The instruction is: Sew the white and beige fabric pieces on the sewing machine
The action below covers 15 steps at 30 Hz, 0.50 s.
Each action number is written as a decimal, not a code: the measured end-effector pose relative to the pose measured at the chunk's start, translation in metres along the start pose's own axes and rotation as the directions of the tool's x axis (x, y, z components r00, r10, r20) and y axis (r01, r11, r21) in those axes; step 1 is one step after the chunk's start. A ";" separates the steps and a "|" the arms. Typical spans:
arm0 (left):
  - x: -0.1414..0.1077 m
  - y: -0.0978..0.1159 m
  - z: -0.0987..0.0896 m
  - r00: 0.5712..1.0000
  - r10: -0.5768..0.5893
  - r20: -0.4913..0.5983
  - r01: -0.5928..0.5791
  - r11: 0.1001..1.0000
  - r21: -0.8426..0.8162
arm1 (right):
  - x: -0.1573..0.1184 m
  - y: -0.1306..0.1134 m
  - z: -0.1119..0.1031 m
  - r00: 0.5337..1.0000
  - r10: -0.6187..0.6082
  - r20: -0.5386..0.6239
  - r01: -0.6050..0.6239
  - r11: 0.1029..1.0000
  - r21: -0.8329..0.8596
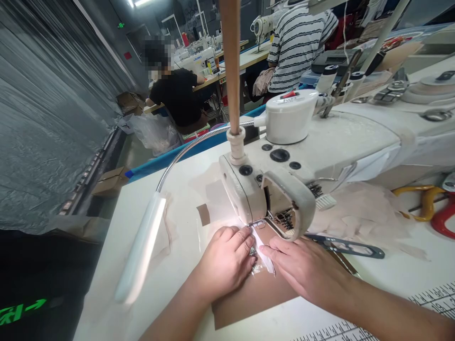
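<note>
Under the head of a white sewing machine (245, 189) lies a strip of white fabric (263, 255). My left hand (227, 258) rests on its left side just in front of the needle area, fingers bent and close together; what lies under them is hidden. To the right, my right hand (305, 267) presses the strip's right edge with its fingers, thumb side hidden. Both hands are over a brown sheet (249, 303) on the white table. A small shiny piece shows beside my left fingers.
A lit lamp (142, 251) on a bendy neck stands left. Thread snips (355, 247), sheer fabric scraps (369, 213) and scissors with yellow and red handles (426, 203) lie right. Two people sit at machines behind. A ruler scale (433, 303) marks the front right.
</note>
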<state>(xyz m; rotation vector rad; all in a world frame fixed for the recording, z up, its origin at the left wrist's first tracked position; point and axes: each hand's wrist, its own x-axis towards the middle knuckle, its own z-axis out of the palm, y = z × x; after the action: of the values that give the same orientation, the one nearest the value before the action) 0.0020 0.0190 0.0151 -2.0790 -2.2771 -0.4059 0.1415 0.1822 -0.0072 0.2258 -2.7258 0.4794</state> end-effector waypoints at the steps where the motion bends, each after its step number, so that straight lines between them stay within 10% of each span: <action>1: 0.000 0.000 0.000 1.000 0.002 -0.006 -0.002 1.000 -0.005 | 0.000 0.000 0.000 1.000 0.000 -0.001 0.000 1.000 -0.007; 15: 0.002 -0.014 -0.002 0.998 -0.060 0.022 0.062 0.994 -0.087 | 0.011 0.002 0.002 0.995 0.063 0.082 -0.056 0.995 -0.077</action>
<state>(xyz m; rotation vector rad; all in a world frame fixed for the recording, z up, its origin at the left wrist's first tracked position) -0.0122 0.0198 0.0153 -2.0649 -2.3807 -0.4994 0.1297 0.1822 -0.0057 0.1489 -2.8338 0.3916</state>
